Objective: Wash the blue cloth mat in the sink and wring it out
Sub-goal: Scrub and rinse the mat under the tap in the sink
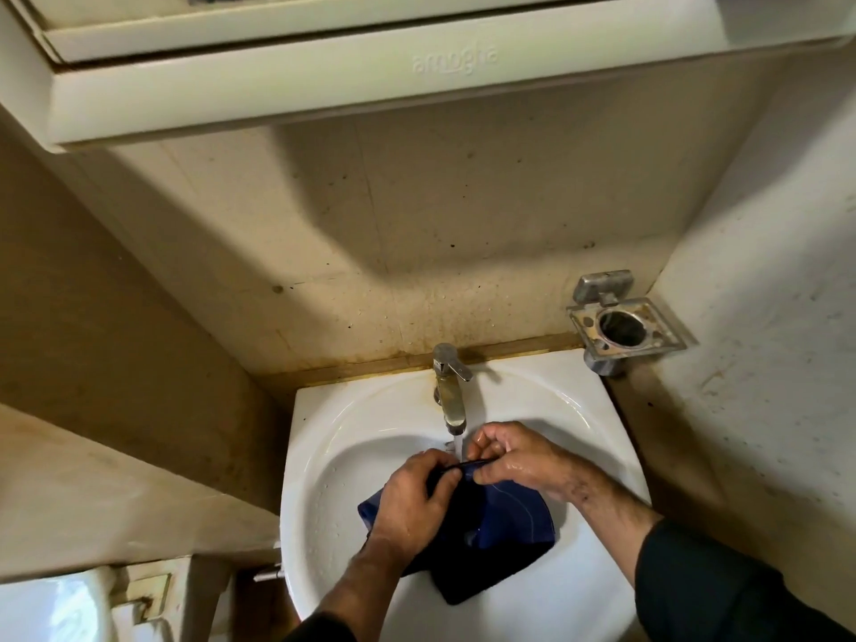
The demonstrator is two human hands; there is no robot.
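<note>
The dark blue cloth mat [502, 539] hangs wet into the white round sink [333, 461], its lower part draped over the front of the bowl. My left hand [410, 495] grips the mat's upper edge from the left. My right hand [512, 456] pinches the same edge from the right, fingers curled. Both hands hold that edge just under the metal tap [450, 386], from which a thin stream of water runs down between them. Parts of the mat are hidden under my left hand.
A metal holder with a round hole [620, 324] is fixed on the wall at the right of the sink. A cream cabinet [370, 76] juts out overhead. A white fixture [51, 609] shows at the bottom left. Stained walls close in on both sides.
</note>
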